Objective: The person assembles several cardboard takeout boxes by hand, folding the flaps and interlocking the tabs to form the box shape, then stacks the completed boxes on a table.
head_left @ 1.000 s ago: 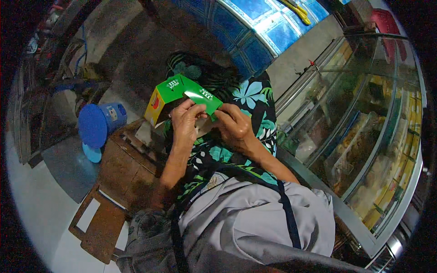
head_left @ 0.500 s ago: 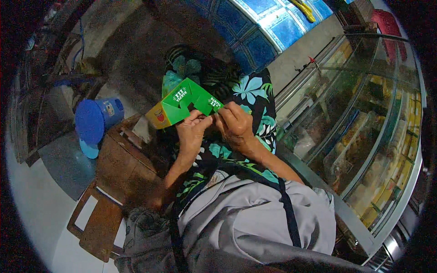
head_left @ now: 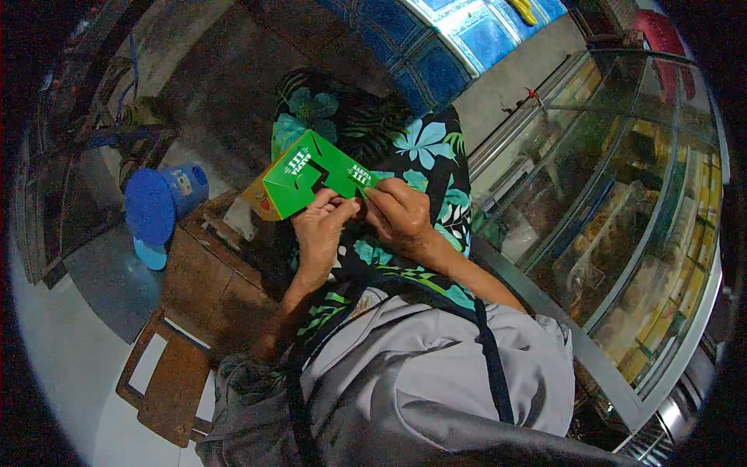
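A green and yellow cardboard box (head_left: 282, 184), partly folded, is held over my lap, its green flaps facing up. My left hand (head_left: 320, 233) grips the near edge of the box with the fingers curled against a flap. My right hand (head_left: 399, 214) pinches the right-hand flap, its thumb and forefinger at the card's edge. Both hands are close together, the fingertips almost meeting at the box's near side. Under the box lies dark cloth with turquoise and green flowers (head_left: 426, 148) over my legs. The underside of the box is hidden.
A glass display case (head_left: 599, 202) with packages stands on the right. Blue-tiled surface (head_left: 436, 47) lies ahead, a yellow object (head_left: 523, 11) on it. On the left are a blue lidded bin (head_left: 159, 202) and a brown wooden chair (head_left: 210, 265).
The box has tilted slightly and shifted a little to the left, and both hands have moved with it. Each keeps its hold on the card.
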`<state>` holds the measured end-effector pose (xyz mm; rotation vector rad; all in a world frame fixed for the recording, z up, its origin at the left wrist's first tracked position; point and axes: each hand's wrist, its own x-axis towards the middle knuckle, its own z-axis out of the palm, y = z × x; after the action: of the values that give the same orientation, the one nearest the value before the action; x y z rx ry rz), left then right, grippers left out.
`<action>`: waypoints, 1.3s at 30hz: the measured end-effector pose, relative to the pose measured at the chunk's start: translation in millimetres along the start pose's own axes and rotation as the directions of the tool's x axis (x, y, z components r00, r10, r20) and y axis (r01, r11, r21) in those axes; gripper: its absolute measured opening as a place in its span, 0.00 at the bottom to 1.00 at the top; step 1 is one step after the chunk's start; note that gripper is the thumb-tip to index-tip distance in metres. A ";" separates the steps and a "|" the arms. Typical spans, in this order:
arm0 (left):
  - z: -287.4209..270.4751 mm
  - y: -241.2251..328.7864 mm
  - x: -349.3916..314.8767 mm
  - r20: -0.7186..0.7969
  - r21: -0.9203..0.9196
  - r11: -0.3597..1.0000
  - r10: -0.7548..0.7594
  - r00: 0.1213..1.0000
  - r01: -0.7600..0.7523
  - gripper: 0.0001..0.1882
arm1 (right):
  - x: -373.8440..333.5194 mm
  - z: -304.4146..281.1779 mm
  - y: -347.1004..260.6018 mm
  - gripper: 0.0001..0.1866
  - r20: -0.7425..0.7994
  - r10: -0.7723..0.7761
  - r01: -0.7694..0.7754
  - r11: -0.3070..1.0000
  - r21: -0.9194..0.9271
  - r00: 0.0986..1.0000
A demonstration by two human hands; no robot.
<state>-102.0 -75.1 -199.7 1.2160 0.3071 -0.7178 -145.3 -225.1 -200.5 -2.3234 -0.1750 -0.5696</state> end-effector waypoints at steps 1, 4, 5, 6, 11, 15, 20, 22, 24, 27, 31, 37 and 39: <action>-0.2 0.3 -0.3 -0.001 0.000 1.000 -0.001 1.000 0.001 0.11 | -0.3 -0.1 0.6 0.16 -0.002 0.018 -0.018 0.999 0.031 1.000; 1.8 3.2 -1.1 0.002 0.086 0.995 -0.052 0.999 0.052 0.11 | -2.1 0.1 1.6 0.16 0.002 0.050 -0.050 0.998 0.046 0.999; 4.8 5.8 -2.6 0.012 0.097 0.995 -0.030 0.999 0.029 0.10 | -2.9 -0.3 1.6 0.16 0.001 0.051 -0.051 0.998 0.045 0.999; 6.1 6.8 -4.2 0.019 0.107 0.994 -0.006 1.000 0.004 0.09 | -4.1 -0.1 1.0 0.15 0.016 0.063 -0.064 0.996 0.060 0.998; 6.3 0.2 -7.3 0.047 0.293 0.952 0.078 0.996 -0.089 0.08 | -7.9 -2.0 3.0 0.14 0.044 0.099 -0.102 0.990 0.092 0.994; -12.1 -8.4 -6.0 0.373 0.690 0.541 0.304 0.877 -0.481 0.08 | -6.1 -8.4 -3.4 0.11 0.005 0.201 -0.198 0.960 0.198 0.979; -6.2 -8.1 -9.7 0.390 0.726 0.516 0.236 0.890 -0.455 0.11 | -1.8 -12.0 -7.6 0.09 0.024 0.371 -0.360 0.881 0.307 0.928; -7.4 -13.0 -9.5 0.249 0.583 0.780 0.097 0.964 -0.229 0.12 | 0.6 -11.8 -6.7 0.09 0.115 0.481 -0.480 0.767 0.426 0.869; -14.4 -22.5 -5.5 0.403 0.671 0.569 0.258 0.878 -0.475 0.15 | 4.1 -13.0 -12.2 0.08 0.120 0.515 -0.516 0.757 0.400 0.849; 10.6 14.3 -15.0 0.291 0.217 0.972 0.024 0.956 -0.091 0.20 | 2.1 -9.6 -9.6 0.07 0.147 0.650 -0.639 0.633 0.436 0.745; 7.9 -3.6 -9.2 0.248 0.441 0.840 0.224 0.942 -0.316 0.25 | 13.6 -14.5 -17.9 0.06 0.290 0.703 -0.677 0.362 0.641 0.650; 14.6 21.7 -19.8 0.191 0.139 0.975 0.146 0.971 -0.174 0.28 | 28.3 -17.1 -4.1 0.13 -0.086 0.382 -0.357 0.908 0.219 0.920; 10.4 26.7 -24.2 0.179 0.155 0.972 0.146 0.973 -0.174 0.27 | 35.6 -16.1 -1.8 0.17 -0.141 0.282 -0.270 0.958 0.097 0.949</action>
<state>-104.3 -72.2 -162.3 1.3166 0.0077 -0.7102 -119.7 -236.1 -173.1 -2.1694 0.1965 -0.5842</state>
